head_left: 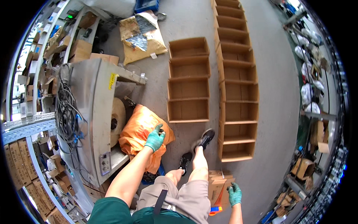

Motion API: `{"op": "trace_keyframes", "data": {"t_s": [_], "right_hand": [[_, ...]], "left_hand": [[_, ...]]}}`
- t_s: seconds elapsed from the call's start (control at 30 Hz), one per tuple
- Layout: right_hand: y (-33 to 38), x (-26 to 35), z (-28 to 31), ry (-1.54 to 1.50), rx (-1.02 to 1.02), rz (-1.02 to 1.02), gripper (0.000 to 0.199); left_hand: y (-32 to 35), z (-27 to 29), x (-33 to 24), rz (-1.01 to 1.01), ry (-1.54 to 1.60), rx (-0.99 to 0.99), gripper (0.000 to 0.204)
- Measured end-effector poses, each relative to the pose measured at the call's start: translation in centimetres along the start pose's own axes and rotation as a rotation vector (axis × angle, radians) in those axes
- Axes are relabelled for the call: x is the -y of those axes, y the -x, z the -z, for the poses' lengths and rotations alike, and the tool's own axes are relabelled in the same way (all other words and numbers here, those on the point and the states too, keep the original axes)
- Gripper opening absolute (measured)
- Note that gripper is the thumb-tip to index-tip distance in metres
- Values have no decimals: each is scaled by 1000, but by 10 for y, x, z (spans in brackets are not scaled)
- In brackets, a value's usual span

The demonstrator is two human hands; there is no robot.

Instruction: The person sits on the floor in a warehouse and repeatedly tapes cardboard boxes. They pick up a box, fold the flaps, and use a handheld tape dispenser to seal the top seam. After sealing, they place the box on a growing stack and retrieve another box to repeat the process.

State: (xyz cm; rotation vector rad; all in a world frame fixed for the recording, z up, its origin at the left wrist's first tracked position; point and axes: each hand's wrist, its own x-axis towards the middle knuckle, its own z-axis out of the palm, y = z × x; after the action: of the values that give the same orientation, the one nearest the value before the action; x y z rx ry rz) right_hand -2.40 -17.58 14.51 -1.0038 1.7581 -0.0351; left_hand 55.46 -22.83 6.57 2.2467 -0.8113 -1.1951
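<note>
My left hand, in a green glove, is raised over an orange plastic bag. Its fingers are apart and loosely bent, with dark patches at the tips, and I see nothing held. Lower right, my right hand, gloved the same way, hangs beside a stack of flattened cardboard boxes; its fingers are slightly spread with nothing visible in them. An orange and blue tape dispenser is by that stack, partly hidden by my shorts. Ahead stand a short row of open cardboard boxes and a longer row.
A grey metal machine with coiled cables and a large roll stands at left. Farther off lie a yellowish sack and a blue crate. Loaded shelves line both sides. My feet are on the grey floor near the short row.
</note>
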Motion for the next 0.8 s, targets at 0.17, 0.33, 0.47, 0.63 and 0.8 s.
{"op": "trace_keyframes", "data": {"t_s": [0.17, 0.33, 0.47, 0.63, 0.8], "right_hand": [[-124, 185, 23, 303, 121, 220, 32], [-258, 378, 16, 487, -6, 537, 29], [-278, 484, 0, 396, 103, 422, 32], [-280, 517, -32, 458, 112, 302, 32], [-315, 510, -122, 303, -16, -6, 29]], "left_hand": [[-50, 137, -88, -23, -55, -139, 41], [-199, 216, -122, -46, -204, -312, 33], [-315, 241, -158, -75, -202, -351, 21], [-496, 235, -174, 9, -220, -264, 17], [-718, 158, -115, 56, -387, -106, 28]]}}
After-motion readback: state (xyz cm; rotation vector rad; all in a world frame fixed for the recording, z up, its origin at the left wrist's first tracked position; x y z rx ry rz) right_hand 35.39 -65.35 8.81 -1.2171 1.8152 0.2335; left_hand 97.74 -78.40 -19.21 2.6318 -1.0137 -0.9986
